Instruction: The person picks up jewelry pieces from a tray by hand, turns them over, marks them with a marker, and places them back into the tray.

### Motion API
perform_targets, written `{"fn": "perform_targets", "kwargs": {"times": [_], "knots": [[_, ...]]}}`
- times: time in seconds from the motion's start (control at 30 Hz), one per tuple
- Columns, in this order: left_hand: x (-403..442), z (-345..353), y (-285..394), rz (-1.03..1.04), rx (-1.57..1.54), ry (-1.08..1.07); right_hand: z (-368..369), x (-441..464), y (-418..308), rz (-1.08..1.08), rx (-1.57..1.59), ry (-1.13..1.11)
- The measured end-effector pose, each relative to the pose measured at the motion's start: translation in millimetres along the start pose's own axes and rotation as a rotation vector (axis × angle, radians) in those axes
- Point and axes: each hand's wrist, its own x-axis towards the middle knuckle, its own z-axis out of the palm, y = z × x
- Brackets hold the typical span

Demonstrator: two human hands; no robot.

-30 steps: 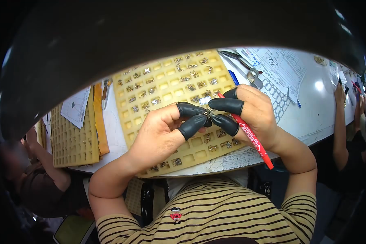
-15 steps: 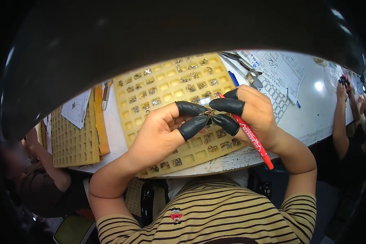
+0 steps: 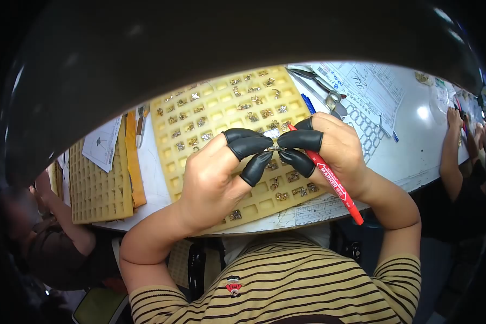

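Black rubber finger cots cover several fingertips of both hands. My left hand (image 3: 208,175) is closed, thumb and fingers pinching one side of a small metal jewelry piece (image 3: 275,148). From the other side, my right hand (image 3: 340,148) pinches the same piece; fingertips hide most of it. A red marker (image 3: 333,181) also rests in my right hand, slanting down across the palm. Just above the fingertips shows a small white label (image 3: 271,133); whether it is attached to the piece I cannot tell. Beneath both hands lies a yellow pocketed tray (image 3: 216,116) with small metal jewelry pieces in many pockets.
To the left are a second pocketed tray (image 3: 94,197), a printed sheet (image 3: 101,143) and tweezers (image 3: 140,125). Behind my right hand lie a blue pen (image 3: 308,103), metal tools (image 3: 329,97) and papers (image 3: 362,86). Other people's arms (image 3: 451,151) are at both sides.
My left hand has turned and its fingers have shifted, with another covered finger now showing. The jewelry piece has been turned between the fingertips. My right hand and the marker stay nearly still.
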Motion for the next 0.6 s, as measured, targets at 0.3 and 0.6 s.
{"fn": "perform_targets", "kwargs": {"times": [0.3, 0.6], "knots": [[0.0, 0.8, -2.2, 0.096, 0.089, 0.042, 1.6, 0.0, -0.2, 0.006, 0.014, -0.001], [-2.7, 1.6, -3.6, 0.128, 0.144, 0.065, 5.4, -1.4, 1.0, 0.006, 0.015, -0.014]]}}
